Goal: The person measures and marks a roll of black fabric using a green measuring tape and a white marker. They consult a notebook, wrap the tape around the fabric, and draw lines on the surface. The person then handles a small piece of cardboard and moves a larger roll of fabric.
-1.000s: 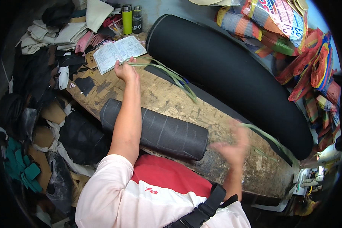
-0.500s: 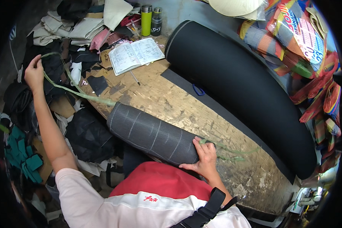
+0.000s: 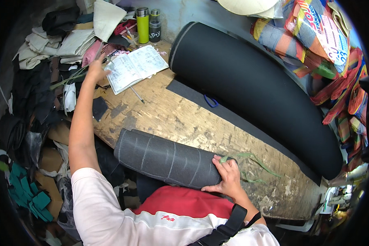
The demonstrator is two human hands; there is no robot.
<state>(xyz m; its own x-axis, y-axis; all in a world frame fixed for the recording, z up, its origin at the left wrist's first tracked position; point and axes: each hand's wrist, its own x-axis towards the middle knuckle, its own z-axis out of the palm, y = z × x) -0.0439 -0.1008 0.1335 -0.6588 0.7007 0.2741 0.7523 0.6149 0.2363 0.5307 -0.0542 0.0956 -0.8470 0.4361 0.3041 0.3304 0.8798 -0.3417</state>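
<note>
A dark grey rolled-up sheet (image 3: 164,158) with pale chalk-like lines across it lies along the near edge of the wooden table. My right hand (image 3: 227,176) grips its right end, thumb on the near side and fingers over the top. Green strips (image 3: 260,162) stick out of that end past my fingers and onto the tabletop. My left arm is stretched forward, and my left hand (image 3: 96,70) is closed on a long green strip (image 3: 69,78) beside the open notebook (image 3: 137,65). Its fingertips are partly hidden.
A big black roll (image 3: 250,86) lies along the table's far side on a dark sheet, near a blue loop (image 3: 211,101). A pen (image 3: 137,95), a yellow-green bottle (image 3: 142,26) and folded cloth (image 3: 76,43) are at the back left. Fabric scraps (image 3: 28,192) heap up at left.
The green strip has come away from the roll's left end. My left hand has swung right with it, toward the notebook. My right hand keeps hold of the roll.
</note>
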